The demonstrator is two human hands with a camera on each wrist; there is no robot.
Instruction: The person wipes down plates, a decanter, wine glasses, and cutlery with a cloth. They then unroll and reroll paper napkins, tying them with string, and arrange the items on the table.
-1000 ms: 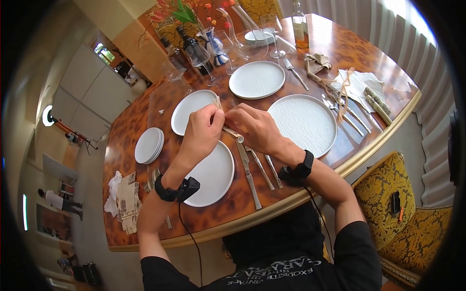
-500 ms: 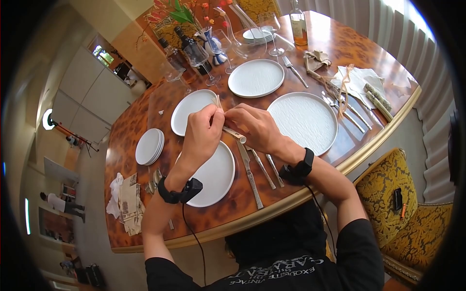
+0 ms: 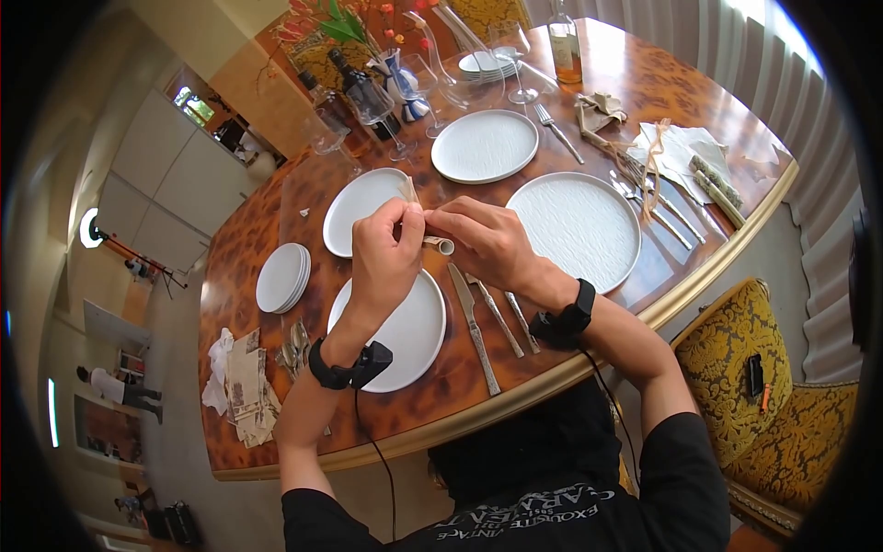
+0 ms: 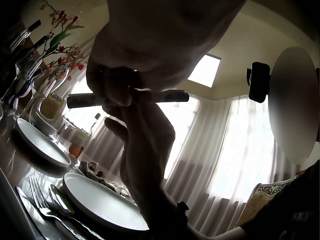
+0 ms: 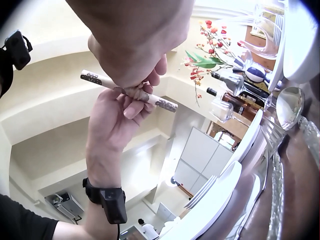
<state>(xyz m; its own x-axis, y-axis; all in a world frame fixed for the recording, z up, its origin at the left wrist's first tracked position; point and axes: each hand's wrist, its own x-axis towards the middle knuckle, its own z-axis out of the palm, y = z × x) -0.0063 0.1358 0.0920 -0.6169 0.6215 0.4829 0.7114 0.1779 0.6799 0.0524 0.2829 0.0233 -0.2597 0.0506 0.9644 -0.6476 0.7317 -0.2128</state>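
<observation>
A thin patterned roll [image 3: 440,246], seemingly a rolled napkin, is held in the air by both hands above the plates. In the right wrist view the roll [image 5: 165,103] has a twisted tie around its middle. The left hand [image 3: 386,253] grips it near the middle, thumb and fingers curled. Beside it the right hand [image 3: 487,244] pinches at the tie, fingertips close to the left thumb. In the left wrist view both ends of the roll [image 4: 172,96] stick out past the fingers. Much of the tie is hidden by the fingers.
Below the hands lies a white plate [image 3: 405,340], with a knife [image 3: 474,336] and other cutlery at its right. Another plate [image 3: 575,230] is further right. Glasses, bottles and a flower vase [image 3: 405,83] stand at the back. Folded napkins [image 3: 246,386] lie at the left edge.
The visible end of the roll has swung slightly up and left between the hands. Both hands keep hold, and the left forearm has shifted slightly right.
</observation>
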